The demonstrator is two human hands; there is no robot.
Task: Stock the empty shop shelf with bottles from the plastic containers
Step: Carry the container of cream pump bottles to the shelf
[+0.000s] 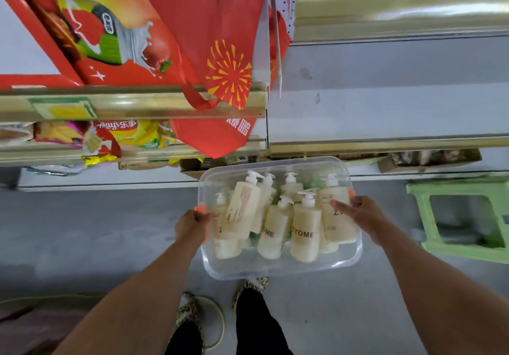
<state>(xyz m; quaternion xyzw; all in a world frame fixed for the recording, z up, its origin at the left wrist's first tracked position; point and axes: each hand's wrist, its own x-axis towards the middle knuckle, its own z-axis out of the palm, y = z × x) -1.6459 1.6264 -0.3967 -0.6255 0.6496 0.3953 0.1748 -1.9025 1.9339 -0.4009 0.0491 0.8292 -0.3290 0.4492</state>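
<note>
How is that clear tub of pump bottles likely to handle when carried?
Probably heavy for its size: the clear tub is packed with full-looking cream pump bottles. The bottles lie loose and tilted, so they may shift if it tips. Its thin-looking walls might flex; the left hand and right hand grip opposite sides.

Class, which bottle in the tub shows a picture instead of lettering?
The uppermost bottle on the left side of the tub: its tan label bears a picture, while the other readable bottles show dark ZYOME letters.
</note>
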